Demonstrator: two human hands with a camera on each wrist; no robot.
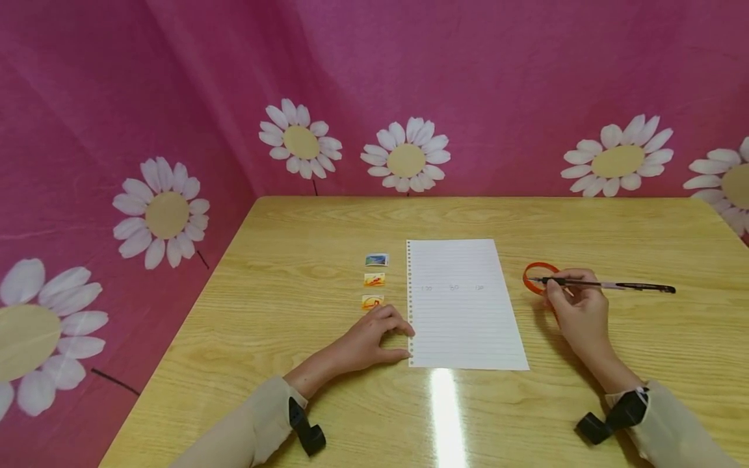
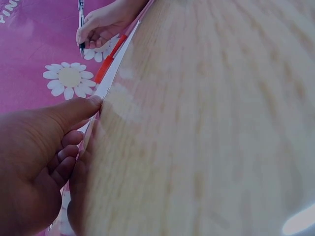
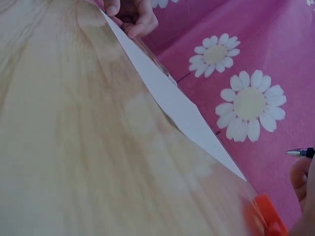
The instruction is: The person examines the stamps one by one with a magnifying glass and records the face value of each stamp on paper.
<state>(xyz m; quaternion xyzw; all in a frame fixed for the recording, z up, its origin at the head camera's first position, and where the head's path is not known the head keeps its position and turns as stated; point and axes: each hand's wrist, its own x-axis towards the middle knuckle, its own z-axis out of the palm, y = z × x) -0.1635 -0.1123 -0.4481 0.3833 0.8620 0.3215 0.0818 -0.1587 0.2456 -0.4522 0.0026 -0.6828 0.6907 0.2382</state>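
Note:
A sheet of lined paper (image 1: 462, 325) with punched holes down its left side lies on the table, three faint pencil-like numbers across it. My left hand (image 1: 374, 335) rests at its lower left edge, thumb and a fingertip touching the margin, fingers loosely bent. The thumb (image 2: 81, 110) on the edge also shows in the left wrist view. Right of the paper, my right hand (image 1: 579, 312) pinches a pen (image 1: 608, 284), its tip pointing left above an orange-red ring (image 1: 531, 266). The hand hides part of that ring. In the right wrist view only the pen tip (image 3: 298, 152) shows.
Three small stamp-like pictures stand in a column left of the paper: a blue one (image 1: 377, 260), a yellow-red one (image 1: 374, 279) and another yellow-red one (image 1: 372, 301) beside my left hand. A pink cloth (image 1: 491, 71) with daisies hangs behind the wooden table (image 1: 292, 260).

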